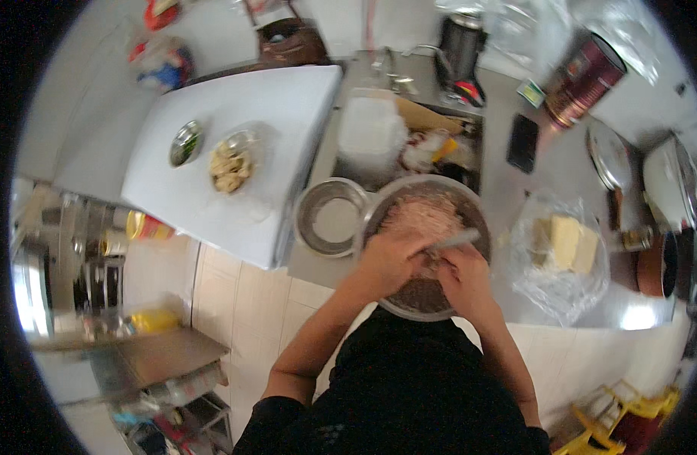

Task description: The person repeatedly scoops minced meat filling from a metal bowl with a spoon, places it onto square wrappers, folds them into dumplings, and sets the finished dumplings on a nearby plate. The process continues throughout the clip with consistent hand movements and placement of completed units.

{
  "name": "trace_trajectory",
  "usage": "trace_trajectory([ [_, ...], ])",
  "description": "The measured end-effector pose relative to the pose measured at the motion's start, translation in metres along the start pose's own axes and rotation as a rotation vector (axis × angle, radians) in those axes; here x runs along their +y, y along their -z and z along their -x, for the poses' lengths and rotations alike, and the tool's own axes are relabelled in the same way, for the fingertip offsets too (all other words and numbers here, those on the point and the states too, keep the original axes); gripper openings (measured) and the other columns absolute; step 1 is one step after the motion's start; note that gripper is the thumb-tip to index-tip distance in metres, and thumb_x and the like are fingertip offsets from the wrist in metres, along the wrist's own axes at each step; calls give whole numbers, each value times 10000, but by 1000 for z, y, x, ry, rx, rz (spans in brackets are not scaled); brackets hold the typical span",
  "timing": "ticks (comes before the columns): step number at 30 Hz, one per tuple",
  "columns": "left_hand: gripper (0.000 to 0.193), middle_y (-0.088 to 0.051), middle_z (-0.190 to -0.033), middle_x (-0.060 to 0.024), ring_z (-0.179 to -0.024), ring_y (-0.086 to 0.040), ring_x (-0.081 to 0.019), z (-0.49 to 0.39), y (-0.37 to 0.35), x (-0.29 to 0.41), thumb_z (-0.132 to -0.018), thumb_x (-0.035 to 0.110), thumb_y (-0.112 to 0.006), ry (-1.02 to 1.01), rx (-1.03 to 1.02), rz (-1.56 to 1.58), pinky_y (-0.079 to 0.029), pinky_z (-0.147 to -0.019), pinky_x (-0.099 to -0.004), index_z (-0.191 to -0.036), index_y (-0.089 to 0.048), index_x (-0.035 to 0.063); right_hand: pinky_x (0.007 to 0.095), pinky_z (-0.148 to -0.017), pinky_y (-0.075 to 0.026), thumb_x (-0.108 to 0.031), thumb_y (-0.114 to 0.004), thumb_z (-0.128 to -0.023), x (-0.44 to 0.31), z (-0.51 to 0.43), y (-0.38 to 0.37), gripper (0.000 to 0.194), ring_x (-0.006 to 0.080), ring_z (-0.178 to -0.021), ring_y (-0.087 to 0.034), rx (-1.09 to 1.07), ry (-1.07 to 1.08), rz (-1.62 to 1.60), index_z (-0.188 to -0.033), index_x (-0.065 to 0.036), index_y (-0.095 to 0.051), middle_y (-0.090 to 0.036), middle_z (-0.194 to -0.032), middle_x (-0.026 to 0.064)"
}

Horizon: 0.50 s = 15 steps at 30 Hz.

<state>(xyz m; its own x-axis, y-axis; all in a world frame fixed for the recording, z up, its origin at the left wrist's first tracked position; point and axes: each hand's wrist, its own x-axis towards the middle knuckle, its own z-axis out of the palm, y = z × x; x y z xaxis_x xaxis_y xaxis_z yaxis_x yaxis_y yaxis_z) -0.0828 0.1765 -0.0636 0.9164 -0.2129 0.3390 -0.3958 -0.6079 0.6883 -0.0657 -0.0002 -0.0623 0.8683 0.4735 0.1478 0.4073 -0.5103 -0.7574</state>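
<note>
A wide metal bowl (483,216) stands on the counter's front edge, close to my body, with pale pink minced food (425,215) in it. Over the bowl, my left hand (392,259) and my right hand (465,273) come together with fingers bent. A pale grey, blurred utensil, perhaps a knife or spatula (455,239), juts up to the right from between them; its far end lies above my right hand. The fingers also seem to touch a small bit of food, too blurred to make out. Which hand grips the utensil cannot be told.
Touching the bowl's left side is a smaller metal bowl (304,222). On the white board (291,114) are a bowl of dough-like pieces (230,168) and a cup of chopped greens (184,147). Yellow blocks in plastic (565,242) and a phone (523,143) lie right; a sink (474,133) is behind.
</note>
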Motion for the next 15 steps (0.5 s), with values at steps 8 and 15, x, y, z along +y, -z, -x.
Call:
trace_trajectory([
  [8, 213, -601, -883, -97, -830, -611, -267, 56, 28, -71, -698, 67, -687, 301, 190, -89, -500, -695, -352, -905, -636, 67, 328, -814, -474, -24, -537, -833, -5, 0, -37, 258, 206, -950, -565, -114, -241, -609, -1086, -3, -580, -564, -1109, 107],
  [15, 134, -567, -576, -98, -512, -483, -159, 109, 240, -219, -742, 68, -684, 679, 929, -437, -410, -508, -308, -719, -594, -28, 320, -915, -434, -16, -521, -816, 26, 26, -15, 377, 188, -1070, -519, 94, -600, -885, -1192, -4, -532, -540, -1153, 88],
])
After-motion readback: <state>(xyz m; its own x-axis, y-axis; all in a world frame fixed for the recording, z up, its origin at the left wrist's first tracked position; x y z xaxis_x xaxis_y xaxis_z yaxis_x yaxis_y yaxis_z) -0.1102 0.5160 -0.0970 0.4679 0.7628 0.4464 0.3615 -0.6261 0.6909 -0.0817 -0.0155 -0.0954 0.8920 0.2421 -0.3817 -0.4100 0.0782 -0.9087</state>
